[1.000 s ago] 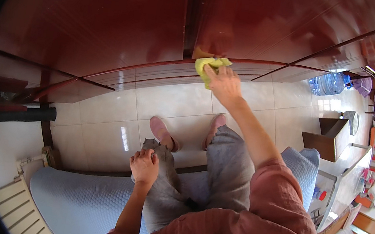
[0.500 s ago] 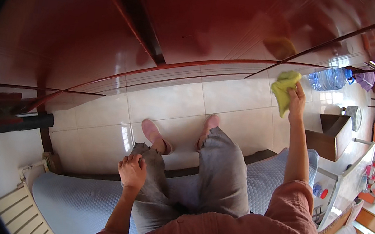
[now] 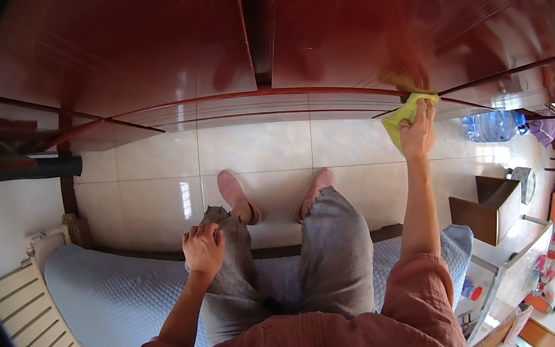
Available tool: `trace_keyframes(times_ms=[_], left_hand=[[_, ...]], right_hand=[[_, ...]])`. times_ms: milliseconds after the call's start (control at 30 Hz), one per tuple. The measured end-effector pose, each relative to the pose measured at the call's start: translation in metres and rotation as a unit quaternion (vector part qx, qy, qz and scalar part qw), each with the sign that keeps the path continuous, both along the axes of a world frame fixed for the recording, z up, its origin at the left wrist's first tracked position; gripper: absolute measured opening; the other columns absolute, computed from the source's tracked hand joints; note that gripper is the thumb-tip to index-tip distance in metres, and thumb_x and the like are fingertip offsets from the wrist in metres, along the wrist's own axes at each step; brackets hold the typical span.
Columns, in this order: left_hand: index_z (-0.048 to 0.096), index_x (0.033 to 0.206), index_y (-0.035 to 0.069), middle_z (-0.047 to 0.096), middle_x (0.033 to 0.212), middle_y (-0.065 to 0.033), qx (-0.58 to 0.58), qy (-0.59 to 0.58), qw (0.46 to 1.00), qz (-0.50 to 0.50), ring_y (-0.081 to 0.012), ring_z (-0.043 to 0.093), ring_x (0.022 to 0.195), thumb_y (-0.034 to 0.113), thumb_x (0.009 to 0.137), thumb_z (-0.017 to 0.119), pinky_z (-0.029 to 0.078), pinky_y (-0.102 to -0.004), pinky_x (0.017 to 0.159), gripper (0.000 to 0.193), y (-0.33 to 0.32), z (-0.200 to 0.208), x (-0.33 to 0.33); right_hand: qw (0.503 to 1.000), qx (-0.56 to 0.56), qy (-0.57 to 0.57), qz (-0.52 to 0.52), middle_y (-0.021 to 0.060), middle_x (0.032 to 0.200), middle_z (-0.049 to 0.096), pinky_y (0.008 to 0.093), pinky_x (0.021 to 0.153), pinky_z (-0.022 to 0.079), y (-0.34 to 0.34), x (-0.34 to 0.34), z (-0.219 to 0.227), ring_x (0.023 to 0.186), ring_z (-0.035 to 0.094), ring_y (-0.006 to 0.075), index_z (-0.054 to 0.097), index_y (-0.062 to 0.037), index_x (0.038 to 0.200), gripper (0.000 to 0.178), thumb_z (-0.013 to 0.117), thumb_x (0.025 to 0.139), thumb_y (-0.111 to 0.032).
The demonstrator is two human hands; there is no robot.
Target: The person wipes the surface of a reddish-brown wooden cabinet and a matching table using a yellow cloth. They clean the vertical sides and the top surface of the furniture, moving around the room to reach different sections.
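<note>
While the left margin is taken up by a cream slatted panel [image 3: 31, 309] and a light blue quilted cover [image 3: 113, 285], the left hand [image 3: 203, 248] is seen resting on the left knee [image 3: 232, 229], fingers loosely bent; nothing is seen to be held by it, though its palm is hidden. Pink slippers [image 3: 231, 187] are set on the pale tiled floor [image 3: 253, 145], centre. Across the far side, a glossy dark red cabinet [image 3: 341, 26] is extended from left to right. Right of centre, a yellow-green cloth [image 3: 394, 127] is held bunched by the right hand [image 3: 419, 135], fingers closed over it, its far end apparently laid against the cabinet's lower edge, beside a panel seam; its near end is left hanging. Farther right, a clear blue water bottle [image 3: 488, 126] and a brown box-like piece [image 3: 499, 210] are noted, both apart from the cloth. Contact along the edge is judged to be under way; how much has been covered, or is left, cannot be told, since no treated stretch is distinguished from an untreated one. Compared with half a second ago, the cloth has been brought from over the floor back to the edge; the left hand has been kept on the knee.
</note>
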State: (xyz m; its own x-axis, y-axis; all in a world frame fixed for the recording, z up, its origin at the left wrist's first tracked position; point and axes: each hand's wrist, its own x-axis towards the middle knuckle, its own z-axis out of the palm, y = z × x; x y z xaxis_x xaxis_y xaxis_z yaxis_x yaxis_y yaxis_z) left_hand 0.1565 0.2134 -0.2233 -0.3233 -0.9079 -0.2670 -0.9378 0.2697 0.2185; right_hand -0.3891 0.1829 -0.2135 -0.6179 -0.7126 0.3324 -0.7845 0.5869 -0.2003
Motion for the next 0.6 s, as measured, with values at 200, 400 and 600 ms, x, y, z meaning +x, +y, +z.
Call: trace_keyframes(times_ms=[200,400,600], left_hand=[[0.068,0.097,0.014,0.071,0.099,-0.0052,0.018,0.015,1.000,0.006,-0.0295,0.064,0.101,0.023,0.091,0.065,0.048,-0.0461,0.087,0.011,-0.003,0.000,0.003],[0.068,0.097,0.014,0.071,0.098,-0.0053,0.007,0.035,0.999,0.004,-0.0289,0.065,0.099,0.025,0.092,0.065,0.048,-0.0453,0.087,0.013,0.000,-0.007,0.007],[0.071,0.099,0.014,0.071,0.102,-0.0048,0.030,0.030,0.999,0.018,-0.0268,0.065,0.103,0.027,0.091,0.064,0.047,-0.0444,0.091,0.017,-0.001,-0.008,0.009]], right_hand=[[0.990,0.002,-0.057,0.131,0.0086,0.149,0.053,0.0486,0.078,0.056,-0.003,0.033,0.003,0.098,0.067,0.0413,0.046,-0.0111,0.141,0.069,0.066,0.075,-0.003],[0.993,-0.050,-0.042,0.104,0.0135,0.152,0.049,0.0481,0.075,0.058,-0.029,0.080,-0.014,0.101,0.068,0.0413,0.050,-0.0078,0.138,0.067,0.067,0.073,-0.004],[0.973,-0.031,-0.093,0.211,0.0155,0.151,0.051,0.0428,0.072,0.059,-0.073,0.205,-0.016,0.090,0.070,0.0373,0.051,-0.0093,0.144,0.075,0.069,0.071,-0.006]])
